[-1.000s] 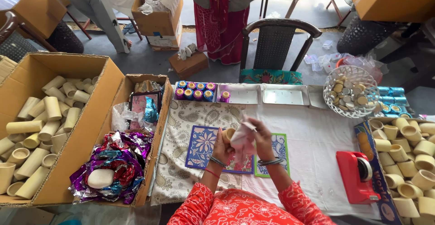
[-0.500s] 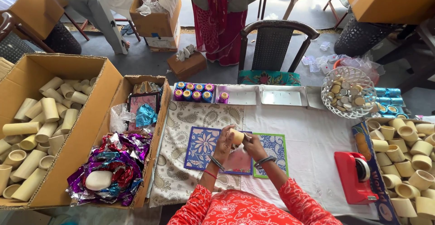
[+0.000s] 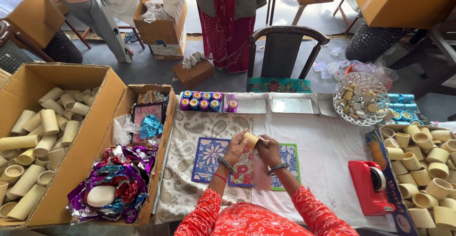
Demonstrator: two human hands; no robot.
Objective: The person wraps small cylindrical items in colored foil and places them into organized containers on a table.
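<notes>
Left hand [image 3: 236, 146] fingers clasp a small beige cup [image 3: 251, 140] from its left; right hand [image 3: 269, 150] fingers pinch its right end, with a blurred pink sheet [image 3: 260, 172] hanging below. The cup sits raised between both hands, above the patterned mats [image 3: 211, 153] on the counter [image 3: 327, 145]. It looks short, round, matte tan, mostly hidden by the fingers. Risk, as a judgement: the thin sheet may slip or crease if the pinch loosens, and the cup could roll off toward the red tape dispenser [image 3: 373, 186]. Foil wrappers [image 3: 118, 179] fill the box to the left; more cups [image 3: 427, 169] lie on the right.
</notes>
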